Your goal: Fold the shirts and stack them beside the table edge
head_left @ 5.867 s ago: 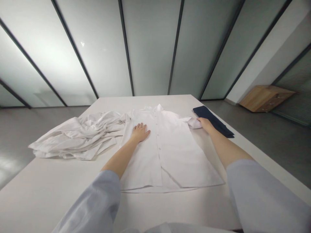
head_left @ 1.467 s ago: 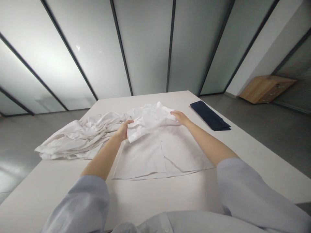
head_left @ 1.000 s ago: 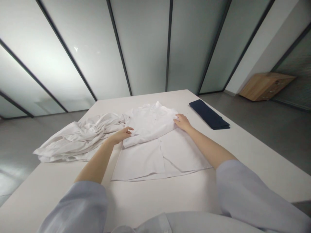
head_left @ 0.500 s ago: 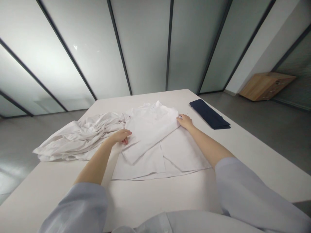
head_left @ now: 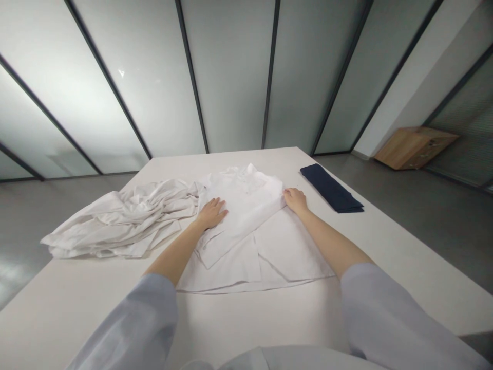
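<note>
A white shirt [head_left: 246,205] lies spread on the table, collar toward the far end and hem toward me. One sleeve is folded slantwise across its front. My left hand [head_left: 212,213] rests flat on the shirt's left part, fingers spread. At the shirt's right edge, my right hand [head_left: 296,199] has its fingers curled closed around the edge of the cloth; its fingertips are partly hidden.
Left of the shirt is a crumpled heap of white cloth [head_left: 127,218]. A folded dark blue cloth [head_left: 330,187] lies near the right edge of the white table [head_left: 262,324]. Beyond stand frosted glass panels [head_left: 231,77] and a wooden cabinet [head_left: 416,146] on the floor.
My left hand has moved right, from the shirt's left edge onto its front, and now lies flat. My right hand stays at the right edge, fingers more curled. The view has shifted slightly.
</note>
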Tool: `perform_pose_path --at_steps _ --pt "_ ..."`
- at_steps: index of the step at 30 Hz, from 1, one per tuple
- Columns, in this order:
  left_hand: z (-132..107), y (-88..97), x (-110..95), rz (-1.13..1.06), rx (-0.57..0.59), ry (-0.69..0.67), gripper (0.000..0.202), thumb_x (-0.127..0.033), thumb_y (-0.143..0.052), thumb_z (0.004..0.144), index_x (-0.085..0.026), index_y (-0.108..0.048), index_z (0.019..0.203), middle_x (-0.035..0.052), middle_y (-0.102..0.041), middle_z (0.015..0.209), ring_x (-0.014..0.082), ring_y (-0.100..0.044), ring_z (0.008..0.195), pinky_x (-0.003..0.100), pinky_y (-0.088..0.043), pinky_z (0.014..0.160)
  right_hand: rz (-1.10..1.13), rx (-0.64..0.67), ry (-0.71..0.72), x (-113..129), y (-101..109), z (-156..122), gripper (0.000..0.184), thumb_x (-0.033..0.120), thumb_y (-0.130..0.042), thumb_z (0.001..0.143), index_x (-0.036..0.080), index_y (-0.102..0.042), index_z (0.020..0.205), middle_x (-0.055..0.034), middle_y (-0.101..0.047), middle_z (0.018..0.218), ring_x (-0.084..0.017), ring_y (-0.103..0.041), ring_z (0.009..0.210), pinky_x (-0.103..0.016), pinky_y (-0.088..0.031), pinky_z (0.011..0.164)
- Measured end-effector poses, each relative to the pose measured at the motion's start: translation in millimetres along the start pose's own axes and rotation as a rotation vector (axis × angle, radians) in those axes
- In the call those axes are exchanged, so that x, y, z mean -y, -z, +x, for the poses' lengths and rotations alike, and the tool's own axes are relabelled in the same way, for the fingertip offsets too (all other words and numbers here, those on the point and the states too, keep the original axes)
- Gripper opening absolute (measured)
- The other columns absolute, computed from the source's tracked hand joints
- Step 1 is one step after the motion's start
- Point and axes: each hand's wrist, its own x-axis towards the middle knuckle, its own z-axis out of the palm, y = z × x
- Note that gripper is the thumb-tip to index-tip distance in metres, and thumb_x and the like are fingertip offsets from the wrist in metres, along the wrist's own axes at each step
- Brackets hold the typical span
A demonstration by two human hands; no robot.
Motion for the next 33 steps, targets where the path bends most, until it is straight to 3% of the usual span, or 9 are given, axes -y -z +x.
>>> perform_pose_path --at_steps 10,18,21,25,33 --pt "-7 -2.5 5 0.058 0.027 -0.006 0.06 -0.051 -0.038 0.094 -0.016 -0.044 0.143 0.0133 -0.028 0.158 0.0293 -0.023 0.146 0.043 -0.021 0.117 0.041 -0.037 -0.008 -4 -2 -1 0.035 0.034 -0.042 0.089 0.021 -0.073 0.099 -0.0097 -0.071 0.107 -0.026 -0.061 0.105 -0.037 -0.043 0.094" --pt "-17 -7.0 6 0.018 -0.038 -0.013 0.056 -0.048 -0.043 0.092 -0.019 -0.048 0.14 0.0101 -0.033 0.156 0.0281 -0.026 0.145 0.045 -0.022 0.117 0.101 -0.045 -0.001 -7 -4 -9 0.037 0.023 -0.044 0.083 0.021 -0.073 0.107 -0.0091 -0.07 0.113 -0.027 -0.059 0.109 -0.039 -0.042 0.098" --pt "-20 -4.1 6 0.017 -0.031 -0.01 0.056 -0.049 -0.043 0.091 -0.019 -0.049 0.139 0.0097 -0.035 0.155 0.0279 -0.028 0.144 0.044 -0.023 0.117 0.171 -0.04 0.03 -11 -3 -10 0.046 0.014 -0.041 0.078 0.022 -0.071 0.112 -0.0061 -0.069 0.118 -0.024 -0.058 0.113 -0.037 -0.042 0.101" --pt "-19 1.1 6 0.01 -0.008 -0.008 0.057 -0.05 -0.045 0.09 -0.019 -0.051 0.137 0.0098 -0.036 0.154 0.0286 -0.03 0.143 0.044 -0.025 0.117 0.265 0.076 0.1 -17 2 -9 0.059 0.004 -0.039 0.068 0.019 -0.069 0.117 -0.0052 -0.067 0.124 -0.019 -0.058 0.117 -0.033 -0.04 0.105" --pt "-19 -2.7 9 -0.001 -0.03 0.006 0.055 -0.049 -0.049 0.088 -0.022 -0.052 0.136 0.0073 -0.039 0.153 0.0285 -0.033 0.142 0.045 -0.026 0.116 0.22 0.087 0.076 -18 10 -12 0.041 0.017 -0.051 0.076 0.02 -0.073 0.111 -0.0078 -0.072 0.112 -0.023 -0.064 0.106 -0.034 -0.046 0.096"
